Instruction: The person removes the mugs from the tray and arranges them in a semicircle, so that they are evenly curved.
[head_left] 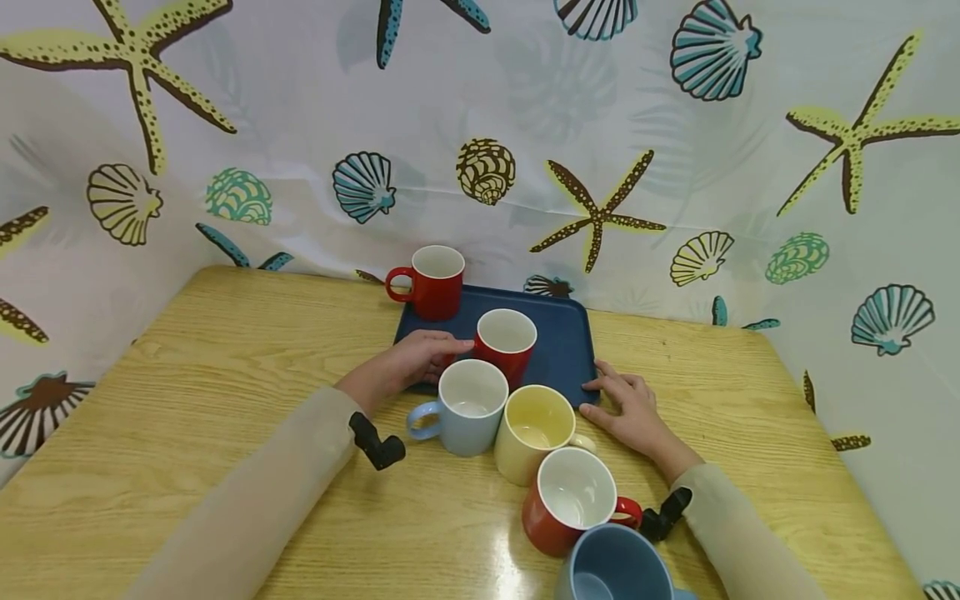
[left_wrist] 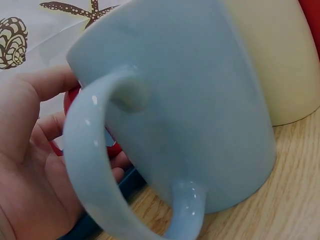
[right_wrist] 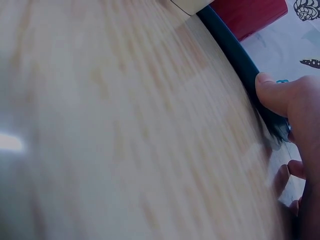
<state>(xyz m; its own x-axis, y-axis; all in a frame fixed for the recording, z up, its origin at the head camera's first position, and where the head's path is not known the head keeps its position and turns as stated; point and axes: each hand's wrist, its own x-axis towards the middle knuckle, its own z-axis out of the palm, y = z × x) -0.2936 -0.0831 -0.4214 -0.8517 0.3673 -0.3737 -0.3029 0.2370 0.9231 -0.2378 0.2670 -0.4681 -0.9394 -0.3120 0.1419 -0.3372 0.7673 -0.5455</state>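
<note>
On the dark blue tray (head_left: 555, 333), a red mug (head_left: 507, 342) with a white inside stands near the front edge. My left hand (head_left: 412, 360) pinches this mug's handle; in the left wrist view red handle (left_wrist: 70, 102) shows between thumb and fingers, partly behind a light blue mug (left_wrist: 190, 100). The tray's front right corner is held by my right hand (head_left: 626, 410): its thumb (right_wrist: 272, 95) lies against the rim, while the other fingers are partly hidden at the side. A second red mug (head_left: 437, 287) stands at the tray's back left, handle pointing left.
In front of the tray, a line of mugs runs toward the lower right: light blue (head_left: 468, 421), yellow (head_left: 528, 442), red (head_left: 551, 521) and darker blue (head_left: 622, 567). They stand close together on the wooden table (head_left: 187, 450). A shell-patterned cloth (head_left: 300, 100) hangs behind.
</note>
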